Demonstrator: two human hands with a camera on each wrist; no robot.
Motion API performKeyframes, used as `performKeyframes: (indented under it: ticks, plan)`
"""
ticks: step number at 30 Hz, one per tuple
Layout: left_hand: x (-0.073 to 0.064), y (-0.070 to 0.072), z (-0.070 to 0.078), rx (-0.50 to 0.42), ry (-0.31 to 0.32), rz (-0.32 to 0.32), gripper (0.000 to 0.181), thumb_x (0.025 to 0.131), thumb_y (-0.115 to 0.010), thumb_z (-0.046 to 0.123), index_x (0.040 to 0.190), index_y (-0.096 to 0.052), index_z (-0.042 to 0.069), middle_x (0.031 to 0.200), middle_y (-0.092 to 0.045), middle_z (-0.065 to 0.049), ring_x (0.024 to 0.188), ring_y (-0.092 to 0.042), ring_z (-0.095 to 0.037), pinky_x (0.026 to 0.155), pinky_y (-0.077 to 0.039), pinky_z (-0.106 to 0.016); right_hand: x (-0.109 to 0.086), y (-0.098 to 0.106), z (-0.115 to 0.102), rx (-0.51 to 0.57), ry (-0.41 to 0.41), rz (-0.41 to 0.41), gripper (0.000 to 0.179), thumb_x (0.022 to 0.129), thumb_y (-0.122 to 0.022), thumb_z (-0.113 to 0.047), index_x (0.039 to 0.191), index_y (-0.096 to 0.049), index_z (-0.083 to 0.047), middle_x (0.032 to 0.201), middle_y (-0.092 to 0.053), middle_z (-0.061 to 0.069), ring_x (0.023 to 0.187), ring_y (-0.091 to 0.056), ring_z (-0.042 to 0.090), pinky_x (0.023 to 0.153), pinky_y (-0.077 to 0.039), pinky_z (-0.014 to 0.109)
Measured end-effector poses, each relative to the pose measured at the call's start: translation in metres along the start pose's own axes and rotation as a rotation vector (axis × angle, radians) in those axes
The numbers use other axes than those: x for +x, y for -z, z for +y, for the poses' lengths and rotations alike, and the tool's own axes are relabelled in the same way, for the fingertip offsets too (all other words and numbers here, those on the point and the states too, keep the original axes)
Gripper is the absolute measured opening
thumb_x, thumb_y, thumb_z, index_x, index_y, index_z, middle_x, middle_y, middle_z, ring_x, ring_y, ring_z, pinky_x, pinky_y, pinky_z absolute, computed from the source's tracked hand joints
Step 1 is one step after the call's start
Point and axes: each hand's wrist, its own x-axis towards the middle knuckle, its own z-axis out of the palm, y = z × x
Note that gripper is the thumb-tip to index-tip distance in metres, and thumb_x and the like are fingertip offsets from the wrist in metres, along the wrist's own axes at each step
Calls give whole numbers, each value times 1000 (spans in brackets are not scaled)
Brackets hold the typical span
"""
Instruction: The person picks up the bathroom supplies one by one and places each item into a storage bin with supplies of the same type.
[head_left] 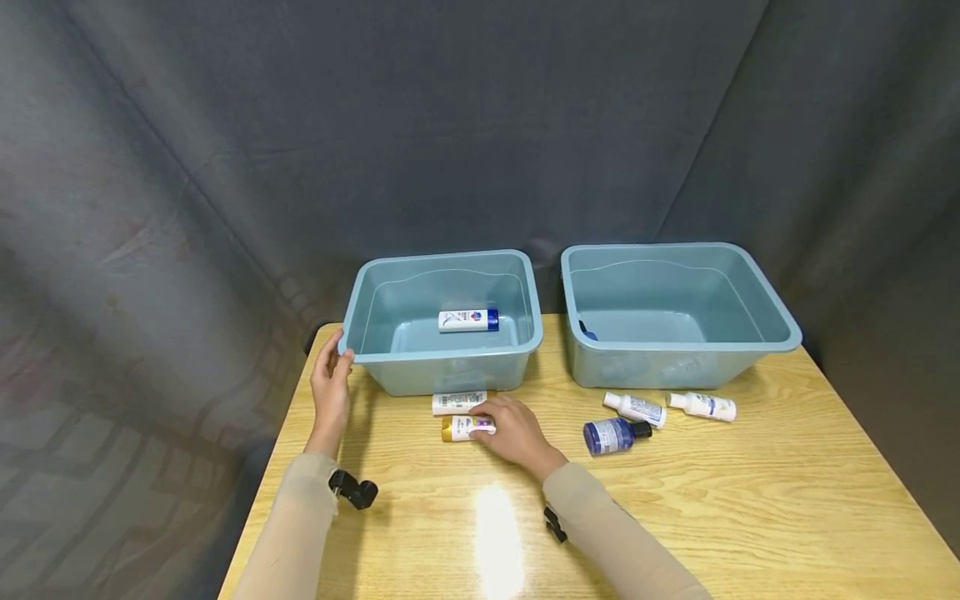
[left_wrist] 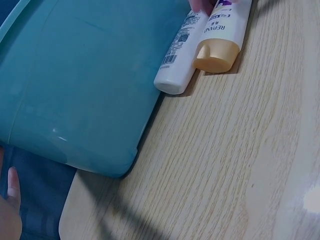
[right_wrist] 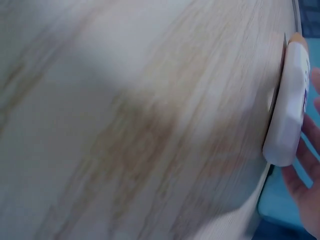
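Observation:
At the near left corner of the left blue-grey bin [head_left: 442,358], my left hand [head_left: 330,392] is raised with straight fingers by the rim; its thumb [left_wrist: 14,187] shows at the left wrist view's edge. My right hand [head_left: 513,429] pinches a white bottle with a gold cap [head_left: 455,429], which lies on its side on the table. In the right wrist view the fingers reach along the far side of this bottle [right_wrist: 287,110]. A plain white bottle [head_left: 450,403] lies parallel between it and the bin, partly hidden by the right fingers.
Inside the left bin is a white bottle with a blue cap [head_left: 463,321]. A second bin [head_left: 675,367] stands to the right, with a dark blue object [head_left: 588,332] inside. Before it lie two small white bottles [head_left: 637,410] [head_left: 705,407] and a blue bottle [head_left: 609,436] on the wooden table [head_left: 787,483].

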Motion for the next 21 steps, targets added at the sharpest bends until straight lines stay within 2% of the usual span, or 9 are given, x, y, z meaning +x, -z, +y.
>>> performKeyframes:
  ticks: [5,7,11,14,18,21]
  plan:
    - [-7,-3,14,-8,-7,-15,47,101,-50,7,147,-41,-4,154,-37,-19,123,-44,-10,86,-38,-23,1,-3,-2,-37,14,-25,39,79,-84,-31,114,-73,-16,112,-69,2,112,-60,24,108,-37,44]
    - [-6,-3,11,-15,-6,-11,47,102,-50,7,147,-43,-2,154,-37,-18,123,-44,-9,85,-38,-21,0,-4,-3,-51,18,-39,42,78,-84,-31,115,-72,-15,113,-68,3,114,-59,26,109,-36,45]
    - [0,-1,-3,-13,-3,8,45,102,-50,8,147,-45,4,152,-41,-13,120,-45,-7,85,-38,-20,-2,-6,-5,-74,12,-55,46,78,-85,-31,119,-71,-15,115,-66,4,121,-56,33,106,-38,50]
    - [3,0,-11,2,-10,17,45,103,-49,9,148,-45,6,150,-43,-11,118,-45,-7,85,-37,-20,-4,-8,-6,-85,12,-44,46,78,-85,-27,120,-70,-15,116,-67,4,120,-57,32,106,-39,50]
    - [2,0,-10,-11,-11,7,45,103,-48,8,148,-44,5,151,-42,-11,119,-45,-7,85,-37,-21,-6,-9,-5,-86,39,-17,45,77,-86,-23,119,-71,-15,116,-70,2,112,-62,23,106,-40,45]
    - [-1,-1,-1,-15,-8,-10,46,103,-47,7,148,-42,1,154,-38,-14,122,-44,-7,86,-37,-23,-7,-9,-4,-78,50,-10,45,77,-86,-22,118,-72,-15,115,-71,1,108,-63,20,104,-42,41]
